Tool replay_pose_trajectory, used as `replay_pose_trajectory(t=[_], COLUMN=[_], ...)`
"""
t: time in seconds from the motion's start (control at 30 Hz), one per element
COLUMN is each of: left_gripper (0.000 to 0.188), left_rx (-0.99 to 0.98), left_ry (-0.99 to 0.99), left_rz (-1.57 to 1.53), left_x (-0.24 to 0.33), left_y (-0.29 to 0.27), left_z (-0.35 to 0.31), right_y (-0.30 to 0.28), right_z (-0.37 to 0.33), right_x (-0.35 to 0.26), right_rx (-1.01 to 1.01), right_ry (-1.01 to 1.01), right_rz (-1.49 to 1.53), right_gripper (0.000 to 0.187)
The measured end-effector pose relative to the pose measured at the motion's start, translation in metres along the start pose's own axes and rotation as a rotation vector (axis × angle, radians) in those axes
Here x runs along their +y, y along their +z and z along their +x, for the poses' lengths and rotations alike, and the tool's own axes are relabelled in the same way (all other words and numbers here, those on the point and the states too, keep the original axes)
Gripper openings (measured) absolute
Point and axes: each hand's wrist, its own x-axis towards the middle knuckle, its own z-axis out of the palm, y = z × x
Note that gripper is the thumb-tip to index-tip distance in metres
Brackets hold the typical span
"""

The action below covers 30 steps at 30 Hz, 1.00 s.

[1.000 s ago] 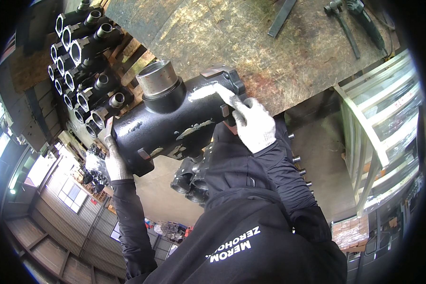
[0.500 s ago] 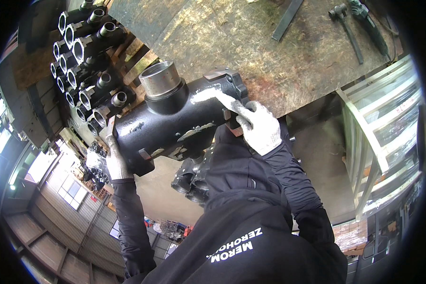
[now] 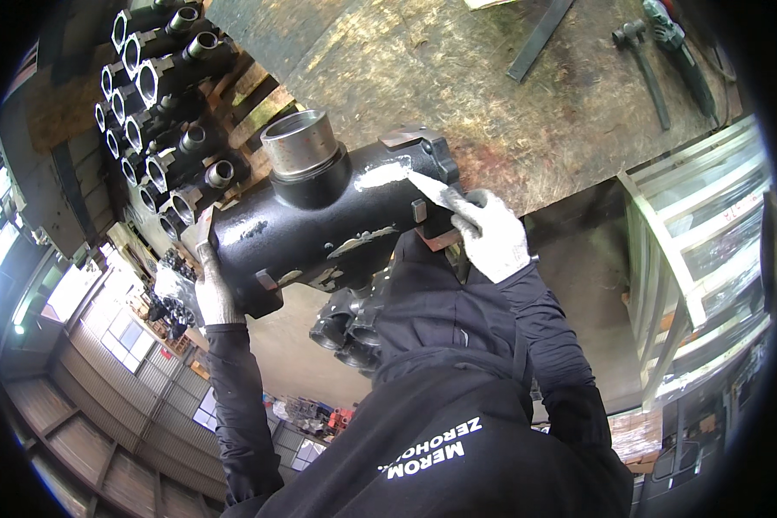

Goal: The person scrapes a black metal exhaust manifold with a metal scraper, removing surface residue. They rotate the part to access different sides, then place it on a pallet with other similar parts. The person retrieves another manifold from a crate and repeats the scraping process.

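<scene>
White knit-gloved hands (image 3: 495,238): two. Black tubular metal casting with steel neck (image 3: 311,231), handled: one. Pale tapered flat spreader (image 3: 429,186): one. Stacked black ring-ended metal castings (image 3: 177,73): over ten, overlapping. Dark flat metal bar (image 3: 540,41): one. Dark long-handled hammer (image 3: 647,78): one. Black-and-red power tool (image 3: 684,65): one.

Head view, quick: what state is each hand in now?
Left hand: touching the black casting; whether closed, can't be told.
Right hand: closed, holding the spatula.
</scene>
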Motion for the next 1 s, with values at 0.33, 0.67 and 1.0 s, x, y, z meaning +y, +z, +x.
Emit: replay_pose_trajectory(t=[0.33,0.67,1.0], left_gripper=[0.073,0.072,0.062], left_rx=[0.049,-0.051,-0.085], left_ry=[0.160,0.027,0.100], left_rz=[0.034,-0.020,-0.078], left_x=[-0.027,-0.017,-0.004], left_y=[-0.001,-0.006,0.004], left_z=[0.020,-0.016,-0.043], right_y=[0.006,0.010,-0.010], right_z=[0.004,-0.011,0.006], right_x=[0.001,-0.015,-0.025], right_rx=[0.029,0.099,-0.012], right_ry=[-0.061,0.045,0.157], right_rz=[0.035,0.136,0.008], right_gripper=[0.042,0.041,0.043])
